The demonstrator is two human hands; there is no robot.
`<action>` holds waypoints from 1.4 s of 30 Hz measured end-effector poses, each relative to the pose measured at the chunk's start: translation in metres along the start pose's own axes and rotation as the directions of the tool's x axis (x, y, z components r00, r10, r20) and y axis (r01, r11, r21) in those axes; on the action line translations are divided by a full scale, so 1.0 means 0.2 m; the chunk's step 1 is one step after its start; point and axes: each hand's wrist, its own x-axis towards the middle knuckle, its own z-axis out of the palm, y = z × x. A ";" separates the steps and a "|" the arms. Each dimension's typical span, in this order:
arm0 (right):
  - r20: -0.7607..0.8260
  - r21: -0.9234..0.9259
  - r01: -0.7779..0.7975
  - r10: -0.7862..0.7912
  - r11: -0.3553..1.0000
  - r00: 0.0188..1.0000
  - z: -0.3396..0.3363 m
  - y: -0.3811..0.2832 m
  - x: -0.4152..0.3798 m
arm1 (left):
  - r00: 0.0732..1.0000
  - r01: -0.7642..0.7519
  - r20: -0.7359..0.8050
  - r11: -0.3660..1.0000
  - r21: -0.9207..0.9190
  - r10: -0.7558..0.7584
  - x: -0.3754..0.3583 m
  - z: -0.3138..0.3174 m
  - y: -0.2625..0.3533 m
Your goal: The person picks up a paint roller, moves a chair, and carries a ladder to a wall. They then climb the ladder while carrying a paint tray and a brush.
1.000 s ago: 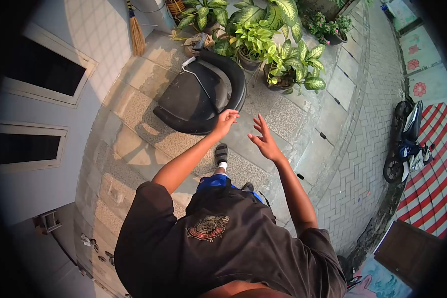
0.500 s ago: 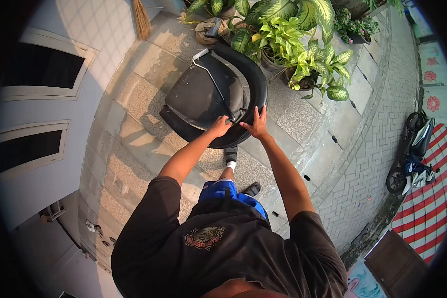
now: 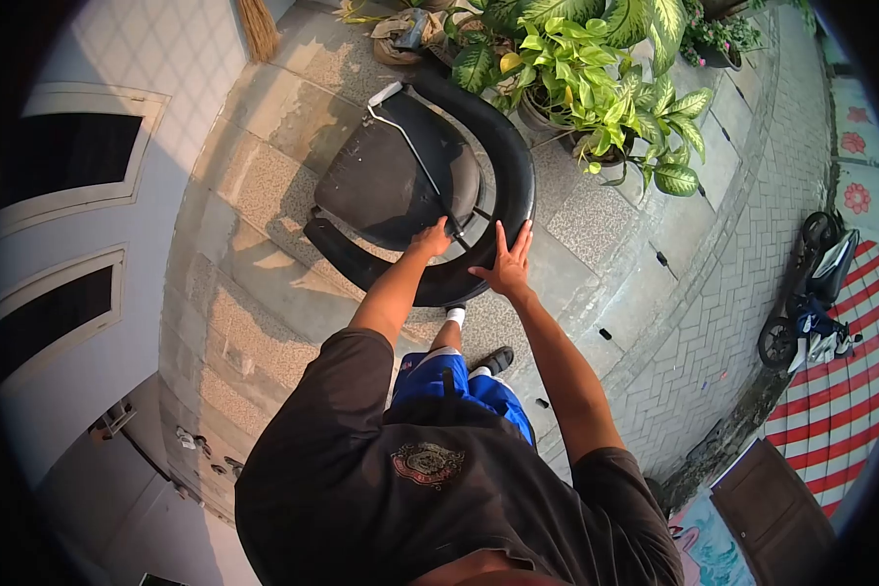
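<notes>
A black chair point(image 3: 391, 181) with a worn seat and a thick curved padded back rail point(image 3: 514, 161) stands before me. My left hand point(image 3: 430, 236) is closed at the dark handle end of a small paint roller, inside the rail. The paint roller point(image 3: 405, 137) has a bent metal rod lying across the seat and a pale roller head at the far end. Part of its handle is hidden by my fingers. My right hand point(image 3: 506, 262) rests on the rail's near right curve, fingers spread, holding nothing.
Potted plants point(image 3: 596, 93) stand just beyond the chair. A straw broom point(image 3: 257, 29) leans by the wall with windows point(image 3: 73, 156) on the left. Right of the tiled walkway, a motorbike point(image 3: 811, 293) is parked beside the paved lane. My sandalled foot point(image 3: 496, 359) is near the chair.
The chair sits slightly lower in view, and the hands have shifted a little relative to it. My right hand has slid down along the rail, fingers still spread.
</notes>
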 end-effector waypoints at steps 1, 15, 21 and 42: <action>0.002 0.016 -0.002 0.002 1.000 1.000 -0.01 0.00 0.00 | 1.000 0.025 0.004 1.000 0.009 -0.025 0.04 0.02 0.00; -0.023 -0.005 0.008 -0.008 1.000 1.000 0.00 -0.01 0.00 | 0.996 0.069 0.071 0.981 -0.183 -0.057 0.48 0.29 0.09; -0.005 -0.013 0.001 -0.001 1.000 1.000 -0.02 -0.01 0.00 | 1.000 -0.005 -0.011 0.999 0.046 0.005 0.92 0.62 -0.10; 0.084 -0.007 -0.082 0.082 0.997 0.993 -0.07 -0.05 -0.02 | 0.937 -0.180 -0.172 0.003 -0.984 -0.305 0.18 -0.27 -0.08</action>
